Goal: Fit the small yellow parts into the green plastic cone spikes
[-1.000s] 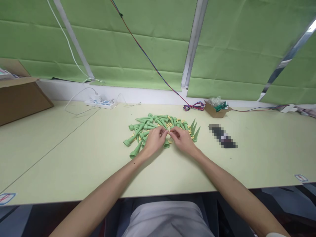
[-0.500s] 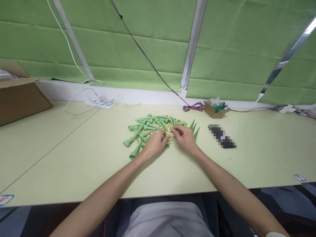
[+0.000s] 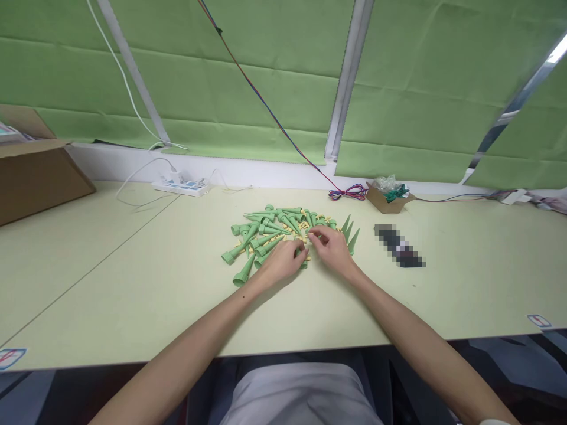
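A heap of green plastic cone spikes (image 3: 245, 270) with cup-shaped ends lies at the middle of the table, small yellow plastic pieces (image 3: 303, 225) scattered among them. Over the heap's near side is my left hand (image 3: 286, 260), its thumb and fingers closed together; what they hold, if anything, is hidden. My right hand (image 3: 331, 245) faces it from the right, thumb and fingertips pinched over the yellow pieces, on something too small to make out. Just beyond its knuckles, several bare green spikes (image 3: 353, 239) point away from me.
A pixelated dark object (image 3: 399, 247) lies to the right. Behind it stand a small open cardboard box (image 3: 384, 203) with plastic bags and a coiled red-blue cable (image 3: 348, 192). At the back left are a white power strip (image 3: 181, 186) and a large cardboard box (image 3: 39, 183).
My left hand has shifted slightly down and away from my right fingertips, widening the gap between them. My right hand has hardly moved.
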Motion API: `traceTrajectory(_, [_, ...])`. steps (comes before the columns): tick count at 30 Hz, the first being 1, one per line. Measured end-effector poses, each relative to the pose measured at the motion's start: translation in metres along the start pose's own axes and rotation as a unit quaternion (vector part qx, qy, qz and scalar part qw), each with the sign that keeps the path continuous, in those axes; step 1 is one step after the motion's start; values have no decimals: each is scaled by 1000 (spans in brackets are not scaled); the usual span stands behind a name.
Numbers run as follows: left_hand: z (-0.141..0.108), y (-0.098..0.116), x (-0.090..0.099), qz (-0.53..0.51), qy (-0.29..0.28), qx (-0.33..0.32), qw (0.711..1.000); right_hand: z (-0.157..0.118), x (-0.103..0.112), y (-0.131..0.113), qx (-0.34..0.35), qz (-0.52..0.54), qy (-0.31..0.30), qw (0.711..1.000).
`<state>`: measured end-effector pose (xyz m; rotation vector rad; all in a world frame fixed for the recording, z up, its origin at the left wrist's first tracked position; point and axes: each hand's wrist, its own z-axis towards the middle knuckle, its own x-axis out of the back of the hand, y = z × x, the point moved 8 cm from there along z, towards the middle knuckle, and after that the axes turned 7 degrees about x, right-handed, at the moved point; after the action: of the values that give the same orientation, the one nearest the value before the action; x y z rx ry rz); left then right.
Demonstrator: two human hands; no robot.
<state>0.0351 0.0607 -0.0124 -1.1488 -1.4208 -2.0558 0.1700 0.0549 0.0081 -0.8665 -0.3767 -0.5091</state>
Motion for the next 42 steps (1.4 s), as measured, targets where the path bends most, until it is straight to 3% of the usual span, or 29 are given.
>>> traceTrajectory(11, [5,-3,26,-31,109,-18,993,0,-2,0,3,1,-6,1000])
traceTrajectory(31, [4,-1,31,-45,123,-15,991,0,-2,2,-8,4,-9,1000])
traceTrajectory(42, [6,-13,29,-180,128,45,974,-2,-8,-1,-2,45,-35,998])
